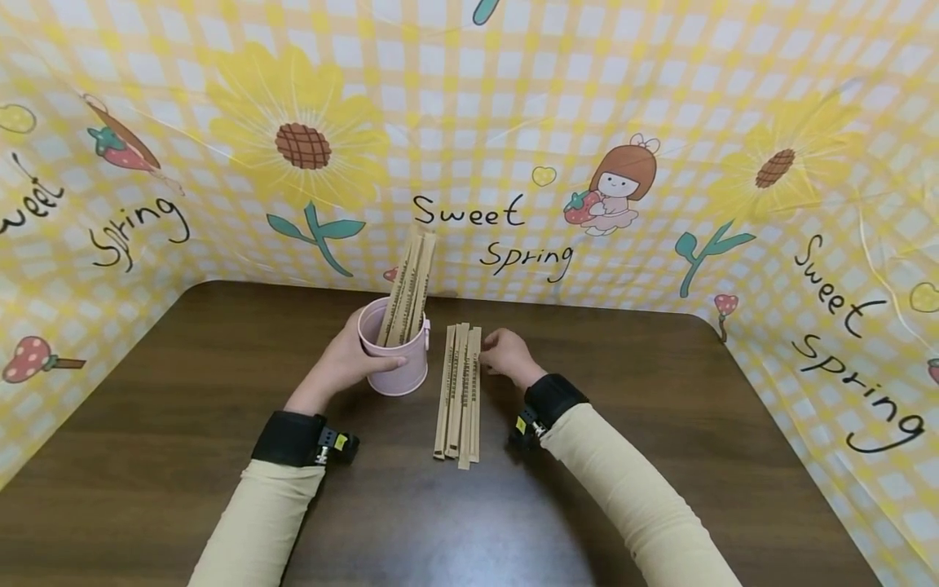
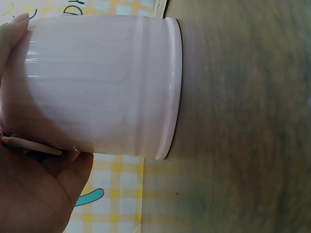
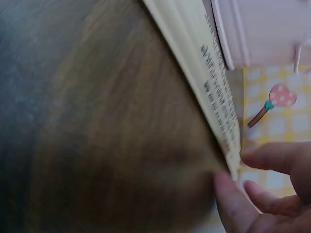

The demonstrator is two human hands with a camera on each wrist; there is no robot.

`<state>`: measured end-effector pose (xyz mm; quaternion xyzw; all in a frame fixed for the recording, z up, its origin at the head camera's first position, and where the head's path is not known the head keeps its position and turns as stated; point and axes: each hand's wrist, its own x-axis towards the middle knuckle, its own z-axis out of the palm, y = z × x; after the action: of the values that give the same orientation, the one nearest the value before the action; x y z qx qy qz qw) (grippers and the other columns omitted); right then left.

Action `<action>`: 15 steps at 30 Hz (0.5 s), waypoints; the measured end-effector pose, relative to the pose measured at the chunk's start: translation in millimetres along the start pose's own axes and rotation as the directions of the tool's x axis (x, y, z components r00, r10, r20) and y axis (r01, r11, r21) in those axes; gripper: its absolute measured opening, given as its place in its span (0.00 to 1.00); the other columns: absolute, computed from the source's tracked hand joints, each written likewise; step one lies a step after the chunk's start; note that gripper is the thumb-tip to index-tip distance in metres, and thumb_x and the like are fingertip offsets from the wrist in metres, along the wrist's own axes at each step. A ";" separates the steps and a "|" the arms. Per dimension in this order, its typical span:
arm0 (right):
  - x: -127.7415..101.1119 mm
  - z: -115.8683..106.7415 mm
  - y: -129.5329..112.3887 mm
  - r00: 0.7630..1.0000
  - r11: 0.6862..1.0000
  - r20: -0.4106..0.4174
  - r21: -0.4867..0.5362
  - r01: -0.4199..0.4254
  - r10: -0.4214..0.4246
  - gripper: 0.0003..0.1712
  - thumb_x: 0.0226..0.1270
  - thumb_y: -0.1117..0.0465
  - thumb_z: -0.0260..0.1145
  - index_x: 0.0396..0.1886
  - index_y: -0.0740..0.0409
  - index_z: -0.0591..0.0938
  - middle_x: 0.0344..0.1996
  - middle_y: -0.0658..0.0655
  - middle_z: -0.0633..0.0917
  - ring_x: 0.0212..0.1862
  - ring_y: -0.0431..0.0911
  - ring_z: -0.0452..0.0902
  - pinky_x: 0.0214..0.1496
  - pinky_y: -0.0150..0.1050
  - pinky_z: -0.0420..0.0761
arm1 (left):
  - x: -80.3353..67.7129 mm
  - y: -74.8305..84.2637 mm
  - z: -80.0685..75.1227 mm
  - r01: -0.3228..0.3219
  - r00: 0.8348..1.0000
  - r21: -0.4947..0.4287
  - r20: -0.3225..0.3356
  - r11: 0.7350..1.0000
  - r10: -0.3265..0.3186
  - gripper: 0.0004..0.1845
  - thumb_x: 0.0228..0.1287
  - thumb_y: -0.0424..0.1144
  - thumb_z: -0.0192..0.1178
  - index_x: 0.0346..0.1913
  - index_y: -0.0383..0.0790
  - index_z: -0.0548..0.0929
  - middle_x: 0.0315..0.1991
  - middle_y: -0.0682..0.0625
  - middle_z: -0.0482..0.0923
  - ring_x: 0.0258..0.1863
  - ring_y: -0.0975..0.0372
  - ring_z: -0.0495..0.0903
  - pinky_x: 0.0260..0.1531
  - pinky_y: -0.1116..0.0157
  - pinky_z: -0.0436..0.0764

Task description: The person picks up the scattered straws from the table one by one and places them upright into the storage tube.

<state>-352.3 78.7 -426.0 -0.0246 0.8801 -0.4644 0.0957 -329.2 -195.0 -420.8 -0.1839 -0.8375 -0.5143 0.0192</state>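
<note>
1. Head view. A pink bucket stands on the dark tabletop, with slim tan packets leaning inside it and rising well above the rim. The left hand holds the bucket, its grip clamped about the upper wall with the thumb across the near side. Beside the bucket, apart from it, a row of loose packets lies flat, roughly parallel with ends uneven. The right hand is at the row's right edge, near the far end.

2. Left wrist view. The bucket's wall appears smooth and glossy, probably stiff, light and a little slippery; a broad hold around the upper wall, thumb opposite fingers, should suit it best and keep it from tipping.

3. Right wrist view. Thumb and fingertips of the right hand bracket the end of a printed packet; whether this grip is clamped on it or only close about it, one cannot tell. The packets look light and narrow, with thin paper that likely creases under pressure; a gentle pinch across the edges near one end should lift one singly.
</note>
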 end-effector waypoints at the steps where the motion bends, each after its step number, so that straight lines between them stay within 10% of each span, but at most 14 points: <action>1: 0.1 -0.8 2.4 0.999 0.998 0.020 0.042 -0.035 0.034 0.23 0.69 0.69 0.62 0.62 0.73 0.73 0.58 0.72 0.78 0.50 0.61 0.84 0.50 0.42 0.86 | 0.4 0.2 0.2 -0.002 1.000 -0.001 0.000 1.000 0.002 0.52 0.53 0.31 0.77 0.78 0.37 0.59 0.72 0.34 0.69 0.70 0.44 0.70 0.70 0.44 0.67; 6: 10.2 0.1 12.9 0.996 0.987 0.037 0.136 -0.080 0.076 0.24 0.66 0.68 0.66 0.60 0.72 0.74 0.56 0.70 0.78 0.52 0.61 0.85 0.54 0.46 0.87 | 1.5 1.8 -0.8 -0.013 1.000 -0.009 -0.003 1.000 0.013 0.51 0.53 0.31 0.76 0.79 0.37 0.59 0.72 0.34 0.69 0.70 0.44 0.70 0.71 0.44 0.67; 15: 12.4 6.5 13.3 0.999 0.994 -0.019 -0.098 -0.043 0.041 0.22 0.59 0.62 0.74 0.51 0.68 0.80 0.47 0.66 0.85 0.41 0.53 0.85 0.46 0.42 0.84 | -2.7 2.2 -1.2 -0.008 1.000 -0.021 0.002 1.000 0.008 0.51 0.54 0.30 0.76 0.79 0.36 0.59 0.72 0.34 0.68 0.71 0.43 0.69 0.71 0.43 0.66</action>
<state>-362.6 79.3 -442.4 -0.0068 0.9029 -0.4187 0.0965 -326.2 -195.9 -418.9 -0.1880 -0.8313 -0.5227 0.0186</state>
